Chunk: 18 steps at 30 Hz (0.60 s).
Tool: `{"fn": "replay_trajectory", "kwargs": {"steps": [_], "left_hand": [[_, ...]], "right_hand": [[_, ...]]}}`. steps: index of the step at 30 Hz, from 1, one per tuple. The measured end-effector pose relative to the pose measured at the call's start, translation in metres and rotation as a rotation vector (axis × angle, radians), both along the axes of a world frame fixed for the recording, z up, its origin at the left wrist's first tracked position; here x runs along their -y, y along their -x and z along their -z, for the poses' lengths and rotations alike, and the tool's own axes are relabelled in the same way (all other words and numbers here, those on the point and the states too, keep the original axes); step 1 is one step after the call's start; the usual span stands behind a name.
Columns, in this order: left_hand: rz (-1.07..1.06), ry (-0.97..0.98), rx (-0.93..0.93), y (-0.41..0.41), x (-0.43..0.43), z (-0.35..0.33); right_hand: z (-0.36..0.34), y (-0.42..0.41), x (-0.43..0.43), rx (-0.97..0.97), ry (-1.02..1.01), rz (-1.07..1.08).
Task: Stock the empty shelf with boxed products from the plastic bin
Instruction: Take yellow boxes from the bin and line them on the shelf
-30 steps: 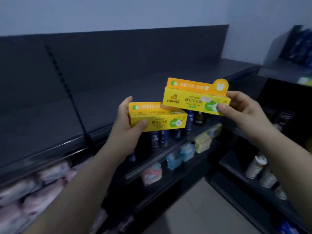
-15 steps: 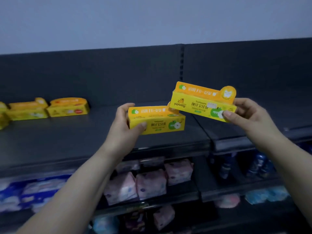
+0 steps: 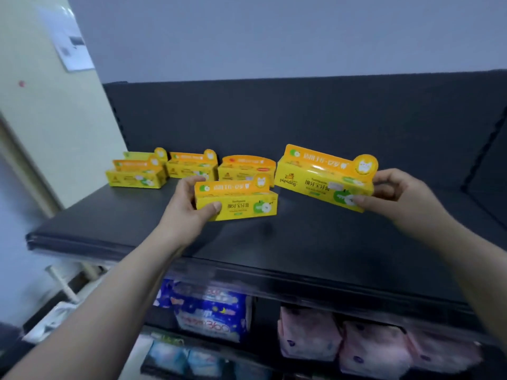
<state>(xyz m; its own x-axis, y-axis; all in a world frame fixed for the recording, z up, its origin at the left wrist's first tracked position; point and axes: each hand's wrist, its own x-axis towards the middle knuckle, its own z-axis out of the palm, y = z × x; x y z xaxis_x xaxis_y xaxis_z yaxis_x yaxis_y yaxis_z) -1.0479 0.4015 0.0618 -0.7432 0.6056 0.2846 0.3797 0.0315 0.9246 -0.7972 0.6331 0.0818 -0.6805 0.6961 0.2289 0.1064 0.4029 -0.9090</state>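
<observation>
Dark shelf [image 3: 109, 229], two yellow boxes held over it

Left hand [image 3: 189, 207] has its grip curled round the end of the left box [image 3: 241, 205], low over the shelf, maybe touching it, hard to tell. Right hand [image 3: 397, 198] has its grip pinching the end of the right box [image 3: 315, 176], higher up and tilted. A few more yellow boxes [image 3: 190, 168] sit at the shelf's back left; soft packs [image 3: 211, 316] sit on the level below.

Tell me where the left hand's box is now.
Head view, left of centre: the left hand holds the box over the top shelf, just in front of the orange-topped box; the right hand holds another box to its right.
</observation>
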Motion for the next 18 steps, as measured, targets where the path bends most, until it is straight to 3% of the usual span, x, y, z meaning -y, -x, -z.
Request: {"fn": "replay_trajectory", "kwargs": {"steps": [11,18], "left_hand": [[-0.352,-0.037,0.035,0.077,0.072,0.009],[-0.331,-0.023,0.092,0.151,0.130,0.015]], "right_hand": [[-0.005,0.124,0.018,0.211,-0.036,-0.191],[0.010,0.224,0.051,0.296,-0.076,-0.151]]}}
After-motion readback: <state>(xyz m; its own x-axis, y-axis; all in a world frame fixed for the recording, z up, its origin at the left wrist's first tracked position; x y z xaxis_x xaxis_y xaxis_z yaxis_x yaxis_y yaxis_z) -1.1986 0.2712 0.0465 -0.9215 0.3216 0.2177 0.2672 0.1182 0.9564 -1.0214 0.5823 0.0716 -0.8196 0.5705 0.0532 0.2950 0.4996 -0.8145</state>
